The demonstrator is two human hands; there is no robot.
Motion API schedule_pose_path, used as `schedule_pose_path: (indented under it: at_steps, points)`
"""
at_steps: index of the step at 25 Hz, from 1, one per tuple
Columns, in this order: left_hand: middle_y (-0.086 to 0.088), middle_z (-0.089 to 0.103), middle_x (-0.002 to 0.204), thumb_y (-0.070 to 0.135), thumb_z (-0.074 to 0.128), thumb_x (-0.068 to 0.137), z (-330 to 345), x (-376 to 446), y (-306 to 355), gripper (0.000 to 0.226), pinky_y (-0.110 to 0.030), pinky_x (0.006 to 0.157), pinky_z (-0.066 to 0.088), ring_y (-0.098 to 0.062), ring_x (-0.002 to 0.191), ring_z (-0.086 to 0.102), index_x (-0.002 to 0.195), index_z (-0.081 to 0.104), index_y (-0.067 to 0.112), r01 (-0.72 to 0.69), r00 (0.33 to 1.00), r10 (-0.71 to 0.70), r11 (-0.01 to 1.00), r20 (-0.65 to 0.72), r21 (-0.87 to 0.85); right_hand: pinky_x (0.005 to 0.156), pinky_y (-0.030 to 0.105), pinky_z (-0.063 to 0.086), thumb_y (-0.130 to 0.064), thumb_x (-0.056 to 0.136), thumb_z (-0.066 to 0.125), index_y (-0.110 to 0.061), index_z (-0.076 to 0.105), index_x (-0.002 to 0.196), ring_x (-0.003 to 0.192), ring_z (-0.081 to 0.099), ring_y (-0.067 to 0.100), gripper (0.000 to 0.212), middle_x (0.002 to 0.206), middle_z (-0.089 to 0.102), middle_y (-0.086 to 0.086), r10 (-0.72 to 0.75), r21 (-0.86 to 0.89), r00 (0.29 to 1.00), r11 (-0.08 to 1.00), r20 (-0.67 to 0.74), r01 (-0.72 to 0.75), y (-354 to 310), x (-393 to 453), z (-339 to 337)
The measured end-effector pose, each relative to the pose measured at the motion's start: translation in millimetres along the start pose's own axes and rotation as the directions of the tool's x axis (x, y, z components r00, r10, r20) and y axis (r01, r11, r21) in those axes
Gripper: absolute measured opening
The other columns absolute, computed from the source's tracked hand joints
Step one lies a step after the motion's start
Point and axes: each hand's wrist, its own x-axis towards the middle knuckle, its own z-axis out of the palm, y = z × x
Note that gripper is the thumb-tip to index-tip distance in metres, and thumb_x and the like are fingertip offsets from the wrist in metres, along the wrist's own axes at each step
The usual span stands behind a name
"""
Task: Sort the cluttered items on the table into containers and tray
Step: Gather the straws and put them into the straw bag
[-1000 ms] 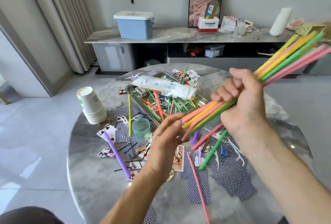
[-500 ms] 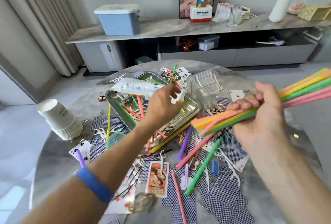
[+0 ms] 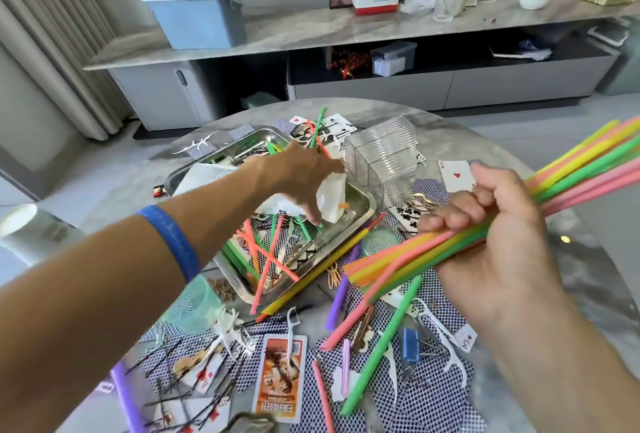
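Our right hand (image 3: pixel 491 235) grips a bundle of coloured straws (image 3: pixel 571 176); our left hand (image 3: pixel 301 179) reaches into the metal tray (image 3: pixel 363 211), fingers spread over a white packet (image 3: pixel 330 200).

My left arm stretches forward and rightward across the view, a blue band round the wrist, and my left hand (image 3: pixel 304 183) hangs palm down with its fingers pointing downward. My right hand (image 3: pixel 491 235) sits nearer me, fingers curled tight in a fist, forearm running off the lower right corner.
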Motion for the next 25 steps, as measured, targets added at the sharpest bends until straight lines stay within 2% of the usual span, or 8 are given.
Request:
schedule_pose_path:
  at_steps: [3,5,8,10,13,18,22,25]
  points:
    - [-0.002,0.052,0.138,0.048,0.086,0.064,-2,-28,13,0.104,-0.037,0.099,0.041,-0.023,0.121,0.052,0.148,0.031,0.02,-0.053,0.992,0.04,0.992,-0.118,-0.112,0.045,0.019,0.04,-0.021,0.091,0.055,-0.024,0.038,0.052,0.037,0.033,0.008,0.043,0.045,0.029,-0.009,-0.013,0.028,1.0,1.0,0.009,0.013,-7,-1,0]
    - [-0.005,0.049,0.14,0.042,0.085,0.067,-15,-54,23,0.102,-0.031,0.099,0.041,-0.023,0.121,0.051,0.149,0.03,0.015,-0.088,0.97,0.035,0.974,-0.242,-0.21,0.046,0.019,0.039,-0.021,0.091,0.054,-0.024,0.037,0.052,0.037,0.032,0.008,0.043,0.045,0.029,-0.009,-0.028,0.047,1.0,0.999,0.006,0.028,-14,-3,2]
    - [-0.003,0.053,0.133,0.041,0.078,0.061,-31,-106,35,0.098,-0.017,0.094,0.033,-0.017,0.116,0.052,0.145,0.036,0.014,-0.144,0.868,-0.072,0.91,-0.491,-0.388,0.046,0.017,0.036,-0.021,0.091,0.053,-0.024,0.036,0.052,0.038,0.03,0.007,0.043,0.047,0.026,-0.009,-0.04,0.086,0.999,0.995,0.008,0.04,-26,-11,9]
    - [0.007,0.055,0.125,0.04,0.076,0.057,-34,-151,43,0.095,-0.016,0.091,0.038,-0.009,0.111,0.054,0.141,0.039,0.02,-0.194,0.789,-0.183,0.832,-0.587,-0.52,0.046,0.018,0.034,-0.022,0.092,0.052,-0.025,0.034,0.055,0.039,0.028,0.006,0.042,0.047,0.025,-0.008,-0.046,0.109,0.997,0.993,0.06,0.04,-33,-25,15]
    - [0.012,0.056,0.121,0.029,0.083,0.056,-28,-212,55,0.09,-0.021,0.093,0.045,-0.01,0.111,0.058,0.136,0.041,0.024,-0.266,0.719,-0.261,0.753,-0.644,-0.602,0.046,0.019,0.035,-0.024,0.094,0.05,-0.026,0.033,0.056,0.039,0.028,0.004,0.042,0.046,0.025,-0.008,-0.055,0.14,0.979,0.99,0.198,0.028,-41,-57,25]
    - [0.009,0.053,0.125,0.038,0.079,0.061,-30,-253,77,0.087,-0.03,0.098,0.045,-0.013,0.114,0.056,0.136,0.036,0.028,-0.337,0.679,-0.22,0.754,-0.7,-0.564,0.045,0.02,0.036,-0.024,0.093,0.049,-0.025,0.034,0.055,0.038,0.029,0.005,0.041,0.045,0.026,-0.008,-0.105,0.2,0.925,0.979,0.365,0.032,-27,-115,55]
    - [0.009,0.053,0.128,0.043,0.081,0.063,-29,-269,89,0.089,-0.036,0.1,0.046,-0.014,0.117,0.056,0.138,0.035,0.029,-0.363,0.684,-0.225,0.72,-0.694,-0.591,0.047,0.021,0.038,-0.02,0.094,0.051,-0.023,0.033,0.057,0.04,0.028,0.01,0.041,0.047,0.025,-0.008,-0.188,0.146,0.939,0.978,0.288,0.151,1,-136,80]
    - [0.012,0.052,0.126,0.038,0.083,0.064,-26,-271,91,0.089,-0.041,0.099,0.046,-0.013,0.116,0.055,0.138,0.036,0.027,-0.382,0.681,-0.216,0.71,-0.7,-0.592,0.049,0.024,0.04,-0.018,0.093,0.054,-0.021,0.034,0.058,0.041,0.031,0.013,0.041,0.049,0.027,-0.005,-0.247,0.082,0.931,0.969,0.269,0.234,17,-142,88]
